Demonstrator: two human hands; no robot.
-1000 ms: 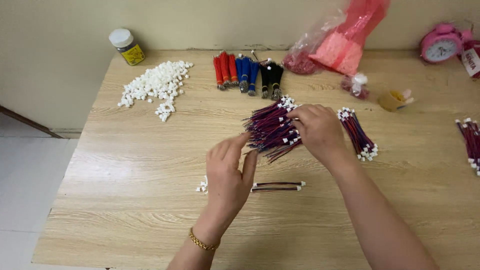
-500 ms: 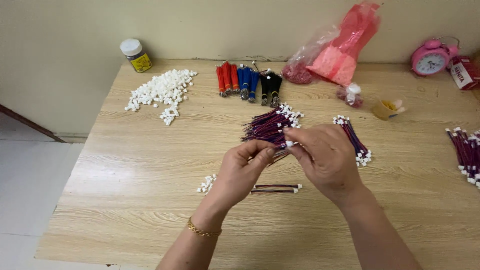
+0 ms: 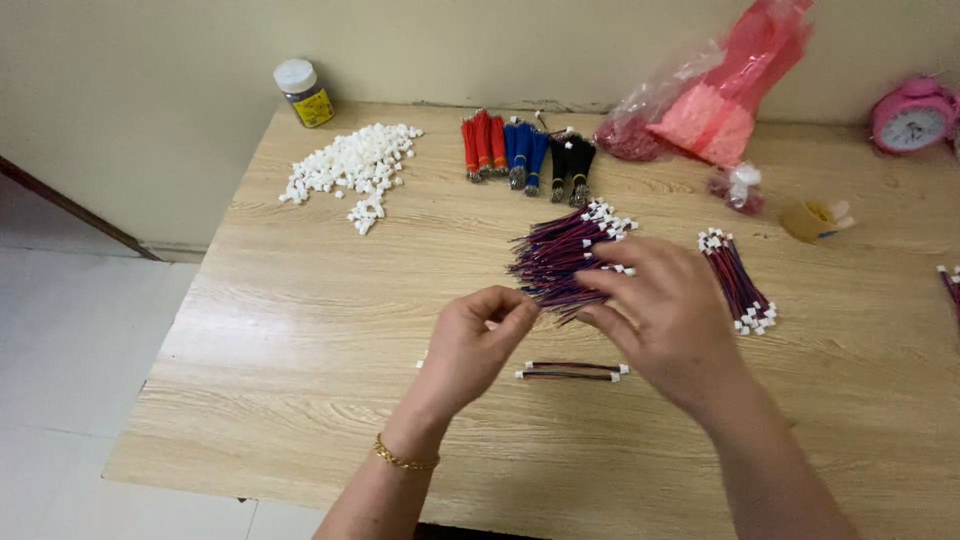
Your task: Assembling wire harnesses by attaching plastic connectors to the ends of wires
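Since half a second back: left hand (image 3: 478, 345) drawn a little down and away from the bundle of wires (image 3: 560, 258), fingers now pinched narrow at the loose wire tips; right hand (image 3: 665, 310) slid forward, spread flat over the bundle's near end. Hard to tell whether that pinch holds 1 wire or only brushes the tips. Right hand pressing rather than gripping, fingers loosely curved over the strands.

Bundle lying on the wooden table (image 3: 300, 330), mid-table, fanned out, white plugs at the far end, bare tips toward the hands. Thin red and dark strands, many, tangled close together. Just below the hands, 2 finished wires (image 3: 572, 371) with white plugs at both ends, laid side by side.

Likely trouble from here: pulling 1 strand and dragging neighbours along, given how tightly packed; the fan scattering if the right hand lifts; a small plug rolling off.

Farther off: pile of white plugs (image 3: 352, 170), red, blue and black wire bunches (image 3: 525, 152), second bundle (image 3: 738, 280) on the right.
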